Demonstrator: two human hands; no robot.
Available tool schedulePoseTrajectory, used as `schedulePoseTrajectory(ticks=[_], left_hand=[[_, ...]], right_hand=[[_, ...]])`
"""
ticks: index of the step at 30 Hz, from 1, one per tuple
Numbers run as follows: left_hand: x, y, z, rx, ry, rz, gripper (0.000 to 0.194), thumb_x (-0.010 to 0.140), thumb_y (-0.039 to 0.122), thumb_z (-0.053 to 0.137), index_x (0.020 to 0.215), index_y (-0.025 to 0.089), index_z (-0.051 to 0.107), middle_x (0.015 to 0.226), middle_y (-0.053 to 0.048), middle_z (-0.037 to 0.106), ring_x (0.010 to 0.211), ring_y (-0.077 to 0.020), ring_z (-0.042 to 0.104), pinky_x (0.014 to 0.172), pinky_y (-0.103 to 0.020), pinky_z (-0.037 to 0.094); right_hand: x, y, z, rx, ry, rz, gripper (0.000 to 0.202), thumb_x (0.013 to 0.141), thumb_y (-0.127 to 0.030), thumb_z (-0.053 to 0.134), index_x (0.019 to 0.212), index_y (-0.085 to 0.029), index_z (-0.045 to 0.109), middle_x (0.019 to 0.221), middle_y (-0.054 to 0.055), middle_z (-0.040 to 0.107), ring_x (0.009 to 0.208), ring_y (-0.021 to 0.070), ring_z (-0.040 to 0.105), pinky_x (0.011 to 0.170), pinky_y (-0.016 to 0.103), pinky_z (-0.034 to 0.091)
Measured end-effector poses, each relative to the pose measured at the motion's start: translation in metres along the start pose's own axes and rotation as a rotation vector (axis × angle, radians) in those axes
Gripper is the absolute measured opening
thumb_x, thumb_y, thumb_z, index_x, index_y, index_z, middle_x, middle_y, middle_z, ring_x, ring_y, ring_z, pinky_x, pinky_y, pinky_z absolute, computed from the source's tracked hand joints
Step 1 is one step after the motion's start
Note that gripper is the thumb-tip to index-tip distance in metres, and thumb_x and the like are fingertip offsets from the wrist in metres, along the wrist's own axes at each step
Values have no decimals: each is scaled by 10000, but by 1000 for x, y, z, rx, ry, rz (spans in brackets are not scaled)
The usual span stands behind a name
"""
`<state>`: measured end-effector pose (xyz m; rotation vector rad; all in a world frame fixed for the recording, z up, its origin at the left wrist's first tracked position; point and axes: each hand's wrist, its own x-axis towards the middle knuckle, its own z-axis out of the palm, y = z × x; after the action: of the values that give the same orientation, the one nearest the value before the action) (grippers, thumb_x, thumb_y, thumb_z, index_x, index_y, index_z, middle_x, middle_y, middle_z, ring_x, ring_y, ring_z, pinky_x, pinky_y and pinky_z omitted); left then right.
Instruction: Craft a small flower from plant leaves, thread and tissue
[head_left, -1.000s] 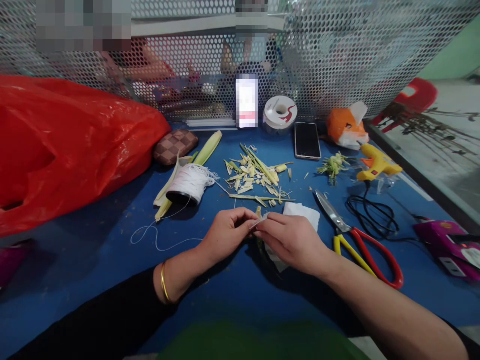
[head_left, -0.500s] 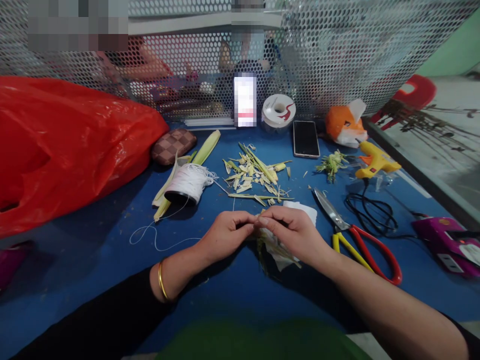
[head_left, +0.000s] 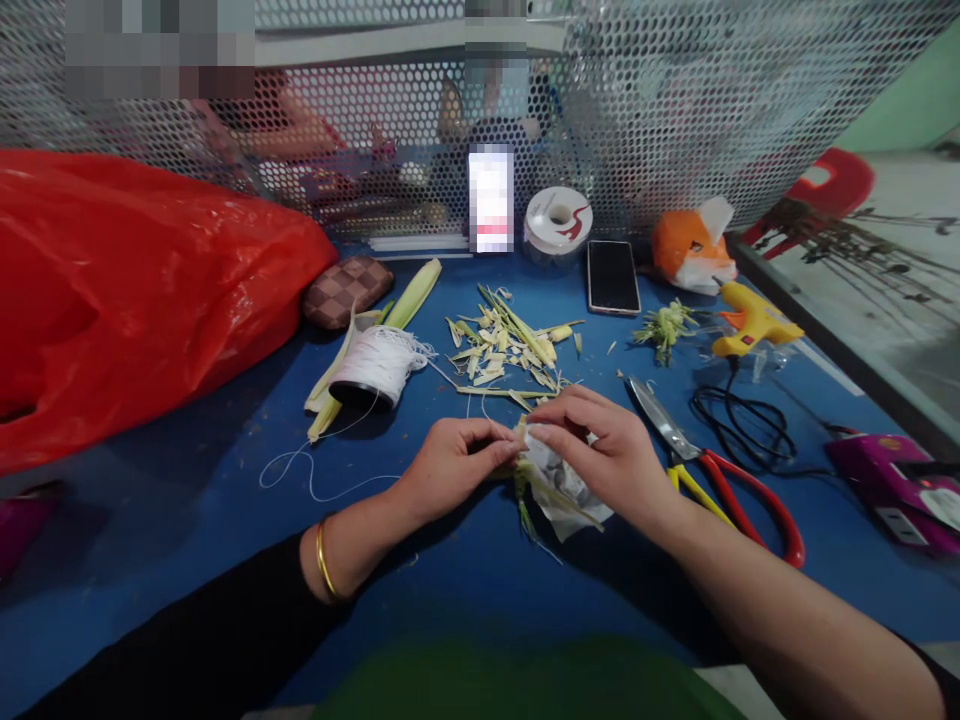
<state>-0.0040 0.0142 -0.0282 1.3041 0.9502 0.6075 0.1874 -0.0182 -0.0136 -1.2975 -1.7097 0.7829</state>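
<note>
My left hand is closed in a pinch at the top of a small bundle of pale green plant strips. My right hand is beside it, thumb and fingertips drawn together near the bundle's top; what lies between them is too small to make out. Under the right hand is a crumpled white paper, partly covered by the fingers, with a strip across it. A thin white thread runs from a spool of white cord towards my left hand. Plant scraps lie just beyond both hands.
Red-and-yellow-handled scissors lie right of my right hand. Farther right are a yellow glue gun and a purple power strip. A phone and a ribbon roll are at the back. A red bag fills the left.
My right hand has shifted slightly right and up, its fingers now apart from the left fingertips. More of the bundle and white paper shows. My left hand stays nearly still.
</note>
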Motion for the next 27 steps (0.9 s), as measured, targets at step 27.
schedulePoseTrajectory(ticks=[27], left_hand=[[0,-4,0,123,134,103,51,715,186,721,727,150,687,688,-5,689,620,-119,618,628,-236,501]], right_hand=[[-1,7,12,93,-141,174,177,896,-159,466,1006,-210,595,886,19,682,703,129,620,648,246,477]])
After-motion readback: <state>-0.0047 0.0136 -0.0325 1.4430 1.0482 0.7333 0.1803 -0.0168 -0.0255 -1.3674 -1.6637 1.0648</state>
